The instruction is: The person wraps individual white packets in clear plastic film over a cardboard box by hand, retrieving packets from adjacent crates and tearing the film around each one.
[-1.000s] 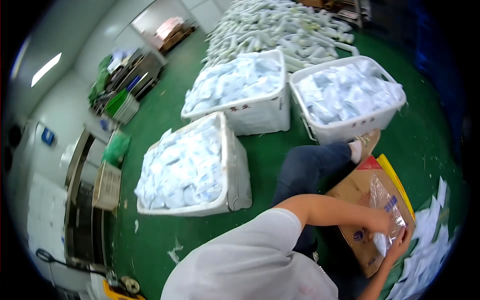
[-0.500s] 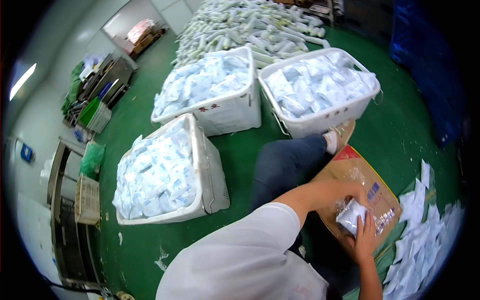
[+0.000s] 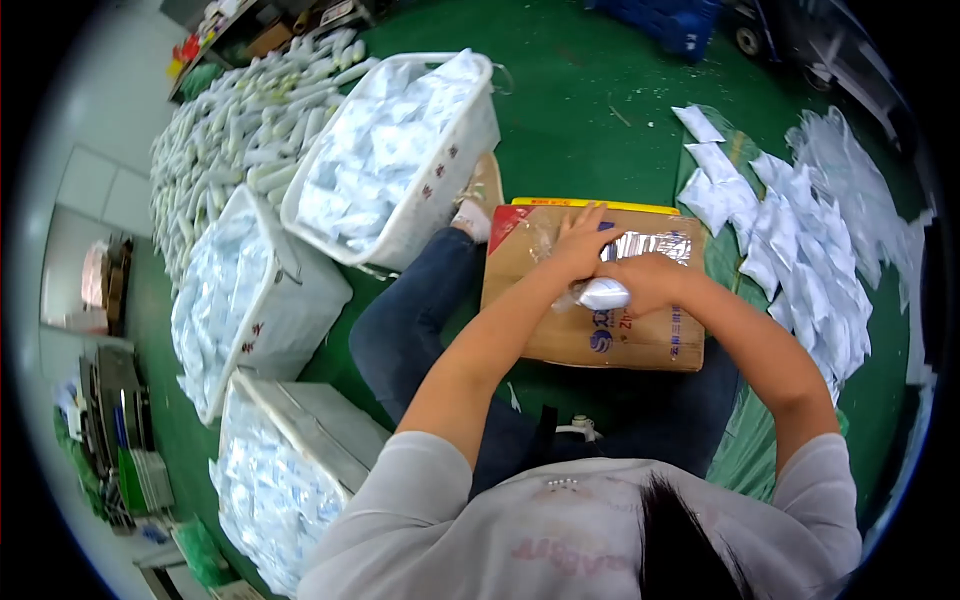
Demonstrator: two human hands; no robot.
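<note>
A cardboard box (image 3: 520,330) lies across my lap as a flat work surface. My left hand (image 3: 583,243) rests over its upper part with fingers stretched out, near some crumpled clear plastic (image 3: 543,238). Just beside it, my right hand (image 3: 645,281) is closed around a small white packet (image 3: 604,293), whose rounded end sticks out to the left. Shiny clear plastic film (image 3: 655,247) lies on the box beyond my right hand. The right fingertips are partly hidden.
White tubs (image 3: 440,185) of blue-printed packets stand on my left. Behind them lies a heap of pale, long wrapped items (image 3: 235,130). White packets (image 3: 800,260) are spread over green plastic sheeting (image 3: 745,440) to my right. A wheeled vehicle (image 3: 820,60) stands at the far right.
My view has swung right, bringing the box to the middle. My left hand has come off the packet and now lies stretched out on the box; my right hand keeps the packet.
</note>
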